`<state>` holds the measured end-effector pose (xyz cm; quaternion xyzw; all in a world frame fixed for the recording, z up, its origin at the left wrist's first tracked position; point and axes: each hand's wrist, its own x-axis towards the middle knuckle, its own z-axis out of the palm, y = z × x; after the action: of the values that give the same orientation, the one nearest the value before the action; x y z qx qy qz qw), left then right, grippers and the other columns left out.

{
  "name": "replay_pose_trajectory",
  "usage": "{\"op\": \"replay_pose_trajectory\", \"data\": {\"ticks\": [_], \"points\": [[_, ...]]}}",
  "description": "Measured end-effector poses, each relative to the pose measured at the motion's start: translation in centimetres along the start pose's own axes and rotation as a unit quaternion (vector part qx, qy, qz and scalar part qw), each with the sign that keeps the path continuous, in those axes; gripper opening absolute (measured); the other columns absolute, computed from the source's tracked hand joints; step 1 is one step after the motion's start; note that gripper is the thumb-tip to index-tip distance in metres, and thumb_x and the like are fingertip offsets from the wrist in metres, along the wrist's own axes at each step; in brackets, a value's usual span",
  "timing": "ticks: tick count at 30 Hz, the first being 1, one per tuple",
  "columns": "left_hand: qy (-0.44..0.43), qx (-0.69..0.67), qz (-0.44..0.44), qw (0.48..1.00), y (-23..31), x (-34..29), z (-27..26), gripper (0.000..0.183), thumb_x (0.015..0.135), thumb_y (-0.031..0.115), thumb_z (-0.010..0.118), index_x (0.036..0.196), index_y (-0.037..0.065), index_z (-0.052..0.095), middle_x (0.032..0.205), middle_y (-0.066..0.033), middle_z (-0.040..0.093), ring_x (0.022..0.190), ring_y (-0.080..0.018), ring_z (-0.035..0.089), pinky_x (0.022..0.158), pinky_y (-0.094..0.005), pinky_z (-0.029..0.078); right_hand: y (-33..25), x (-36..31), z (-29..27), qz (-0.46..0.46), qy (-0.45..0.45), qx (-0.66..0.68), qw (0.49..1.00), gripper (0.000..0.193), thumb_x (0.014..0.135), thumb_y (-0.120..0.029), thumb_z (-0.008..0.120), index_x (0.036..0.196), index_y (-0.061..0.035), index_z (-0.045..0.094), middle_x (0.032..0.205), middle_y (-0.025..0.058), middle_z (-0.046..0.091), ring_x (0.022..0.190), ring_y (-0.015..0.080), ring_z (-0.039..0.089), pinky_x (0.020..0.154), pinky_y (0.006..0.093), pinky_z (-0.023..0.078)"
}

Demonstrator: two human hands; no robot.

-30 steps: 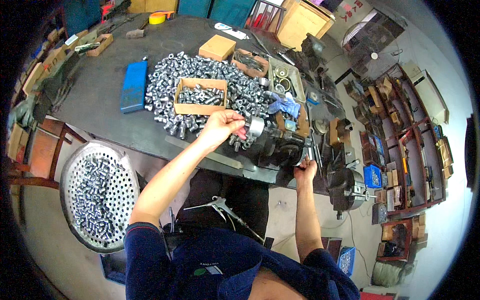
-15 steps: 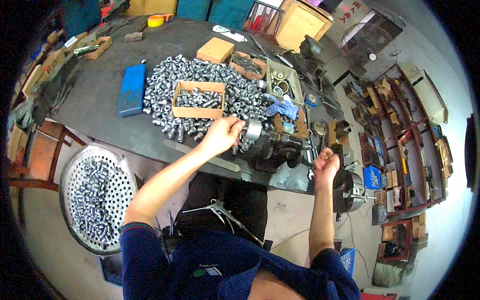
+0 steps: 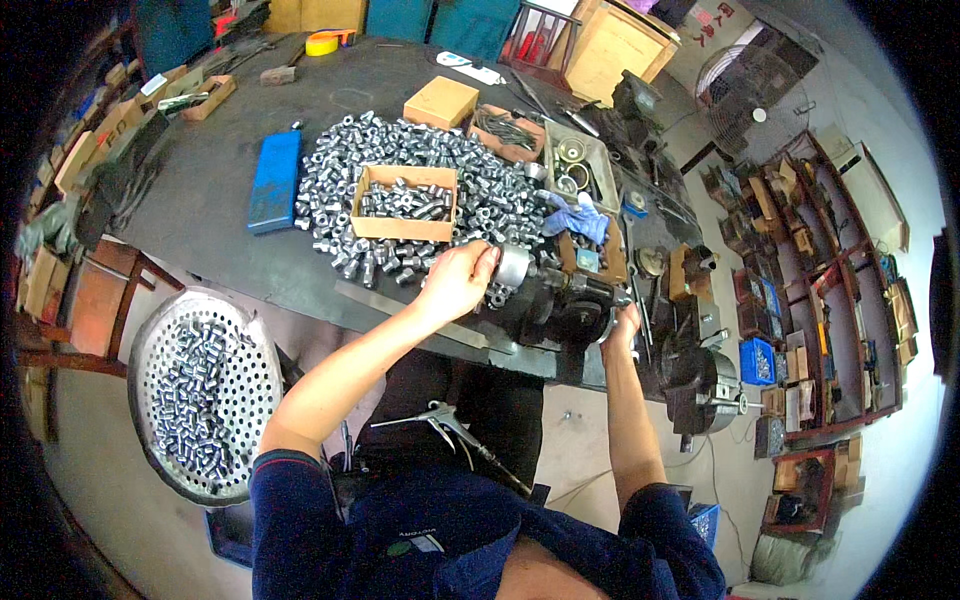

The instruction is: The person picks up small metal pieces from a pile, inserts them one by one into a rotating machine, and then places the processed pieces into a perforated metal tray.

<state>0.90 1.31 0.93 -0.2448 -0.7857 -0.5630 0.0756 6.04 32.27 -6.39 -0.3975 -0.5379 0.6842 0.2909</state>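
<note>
The right hand point(image 3: 622, 325) has been brought back down onto the dark machine point(image 3: 570, 305), fingers wrapped around its end. The left hand point(image 3: 462, 278), fingertips clamped on a metal sleeve point(image 3: 512, 266) at the machine's mouth, is best kept square for seating.

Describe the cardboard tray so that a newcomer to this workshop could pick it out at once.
On the dark workbench lies a heap of small metal sleeves. The tray sits in the middle of that heap, open-topped and partly filled with sleeves, unlike the closed tan box beyond it.
</note>
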Motion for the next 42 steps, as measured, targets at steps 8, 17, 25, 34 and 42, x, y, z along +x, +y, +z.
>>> {"op": "replay_pose_trajectory", "data": {"ticks": [8, 17, 25, 34, 42], "points": [[-0.028, 0.035, -0.02, 0.999, 0.3, 0.3, -0.1, 0.03, 0.084, 0.026, 0.041, 0.068, 0.001, 0.048, 0.056, -0.0174, 0.049, 0.059, -0.0363, 0.051, 0.053, -0.0435, 0.037, 1.7, 0.2, -2.8, 0.03, -0.114, 0.151, 0.982, 0.009, 0.071, -0.014, 0.051, 0.069, -0.0057, 0.051, 0.059, -0.0004, 0.044, 0.049, 0.0131, 0.042, 0.044, 0.0245, 0.034], [-0.059, -0.019, -0.073, 0.995, 0.7, 0.6, -0.5, 0.031, 0.083, 0.026, 0.044, 0.07, -0.001, 0.051, 0.056, -0.0179, 0.048, 0.055, -0.0332, 0.05, 0.053, -0.0395, 0.037, -7.2, -0.2, 1.3, -0.172, -0.108, 0.136, 0.97, 0.015, 0.078, -0.014, 0.043, 0.074, -0.0033, 0.054, 0.053, -0.0018, 0.041, 0.041, 0.006, 0.033, 0.036, 0.0205, 0.025], [-0.069, -0.047, -0.061, 0.995, -1.4, 0.0, -0.7, 0.033, 0.086, 0.029, 0.041, 0.074, 0.0, 0.05, 0.049, -0.0006, 0.042, 0.04, -0.0087, 0.044, 0.038, -0.0245, 0.035, -2.9, -6.8, -6.1, -0.132, -0.184, 0.188, 0.956, 0.017, 0.077, -0.022, 0.051, 0.076, -0.005, 0.05, 0.055, -0.0026, 0.039, 0.043, 0.0062, 0.033, 0.036, 0.0183, 0.024], [0.024, 0.025, -0.067, 0.997, -2.5, 3.5, -2.9, 0.032, 0.083, 0.025, 0.045, 0.066, -0.002, 0.051, 0.053, -0.0181, 0.05, 0.055, -0.0345, 0.053, 0.052, -0.0405, 0.039, -2.6, 4.2, 0.4, -0.335, -0.062, -0.067, 0.938, 0.016, 0.077, -0.011, 0.046, 0.071, -0.0038, 0.058, 0.057, 0.0008, 0.049, 0.049, 0.0099, 0.047, 0.042, 0.0203, 0.035], [0.058, 0.269, -0.045, 0.96, -4.1, 3.0, -10.1, 0.029, 0.073, 0.025, 0.055, 0.091, 0.002, 0.056, 0.073, -0.0189, 0.058, 0.072, -0.0318, 0.058, 0.064, -0.0395, 0.045, -6.3, -5.4, -5.6, -0.19, -0.219, 0.187, 0.939, 0.015, 0.083, -0.015, 0.042, 0.085, -0.0017, 0.05, 0.062, -0.0019, 0.039, 0.05, 0.0053, 0.033, 0.04, 0.0182, 0.026]]}}
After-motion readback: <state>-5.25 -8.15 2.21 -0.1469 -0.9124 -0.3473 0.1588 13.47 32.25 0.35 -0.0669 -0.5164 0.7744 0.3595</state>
